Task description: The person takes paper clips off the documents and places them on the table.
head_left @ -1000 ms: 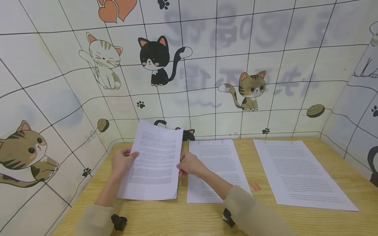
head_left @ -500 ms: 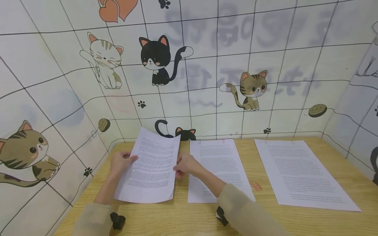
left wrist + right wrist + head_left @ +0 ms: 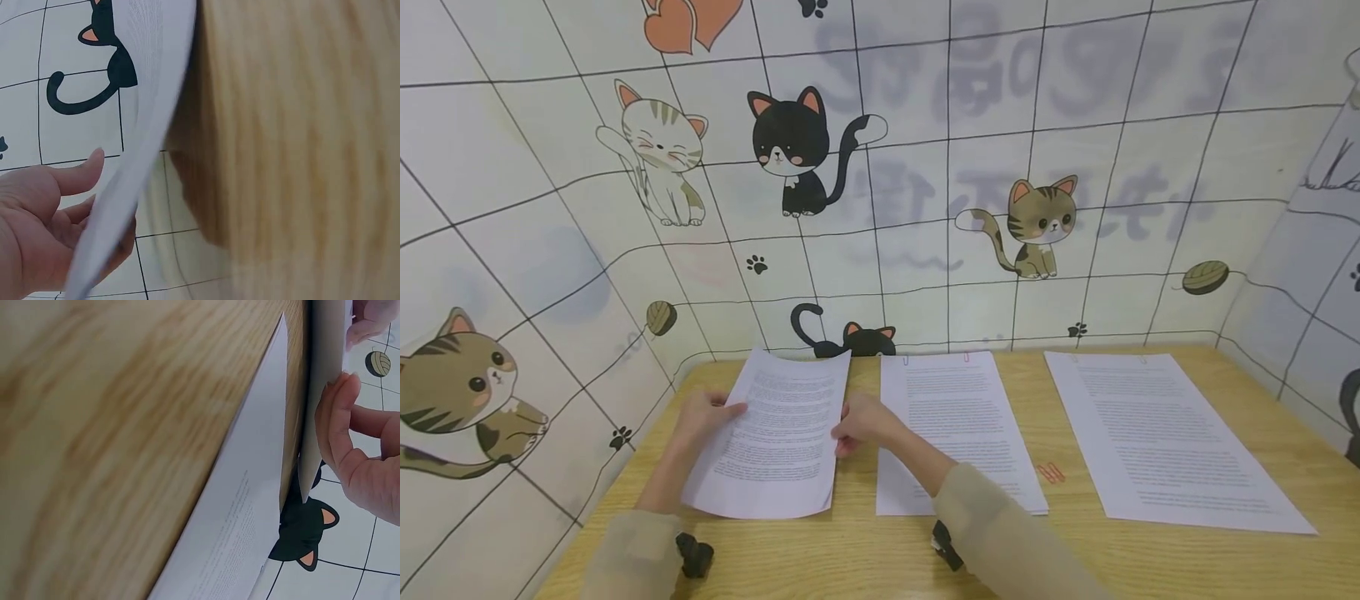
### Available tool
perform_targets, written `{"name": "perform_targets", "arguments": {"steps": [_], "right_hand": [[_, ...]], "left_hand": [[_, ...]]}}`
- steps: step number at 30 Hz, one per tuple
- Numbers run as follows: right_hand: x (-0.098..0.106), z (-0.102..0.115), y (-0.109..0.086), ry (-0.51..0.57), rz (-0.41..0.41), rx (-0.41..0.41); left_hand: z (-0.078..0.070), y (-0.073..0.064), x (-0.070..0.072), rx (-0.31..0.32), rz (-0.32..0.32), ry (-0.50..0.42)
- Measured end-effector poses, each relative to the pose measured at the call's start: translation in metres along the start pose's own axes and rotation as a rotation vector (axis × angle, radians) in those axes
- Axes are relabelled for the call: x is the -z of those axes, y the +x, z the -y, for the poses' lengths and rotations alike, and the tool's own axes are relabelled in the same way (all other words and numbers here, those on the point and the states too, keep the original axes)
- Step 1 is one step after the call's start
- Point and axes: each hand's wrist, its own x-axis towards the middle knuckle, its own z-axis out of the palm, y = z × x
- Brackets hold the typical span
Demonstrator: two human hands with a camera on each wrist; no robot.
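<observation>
In the head view a small stack of printed paper [image 3: 775, 433] is held at the left of the table, its far end raised and the sheets bowed. My left hand [image 3: 702, 423] grips its left edge, thumb on top and the other fingers beneath. My right hand [image 3: 867, 422] holds the right edge with bent fingers. The left wrist view shows the curved paper [image 3: 140, 147] passing in front of the left fingers. In the right wrist view, the right fingers [image 3: 340, 419] lie against the paper edge.
Right of my hands lies a second printed stack [image 3: 955, 417] with two paper clips on its top edge. Farther right is a third one [image 3: 1172, 442], also clipped. Loose red paper clips [image 3: 1051, 473] lie between them. A cat-patterned wall covering [image 3: 917, 275] stands behind the wooden table [image 3: 805, 558].
Both hands have lowered the paper toward the table and drawn it slightly left. Its far end has dropped, uncovering the black cat on the wall. The other two stacks stay in place.
</observation>
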Motion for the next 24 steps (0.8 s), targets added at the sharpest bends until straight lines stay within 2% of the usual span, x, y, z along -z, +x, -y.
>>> {"name": "perform_targets", "arguments": {"steps": [11,19,24], "right_hand": [[0.002,0.000,-0.002,-0.082,0.037,-0.021],[0.006,-0.001,-0.003,-0.192,0.062,0.025],[0.011,-0.004,-0.004,-0.230,0.062,0.042]], "left_hand": [[0.002,-0.001,0.008,0.073,0.117,-0.015],[0.008,0.005,0.013,0.108,0.143,0.010],[0.014,0.006,0.015,0.101,0.138,0.095]]}}
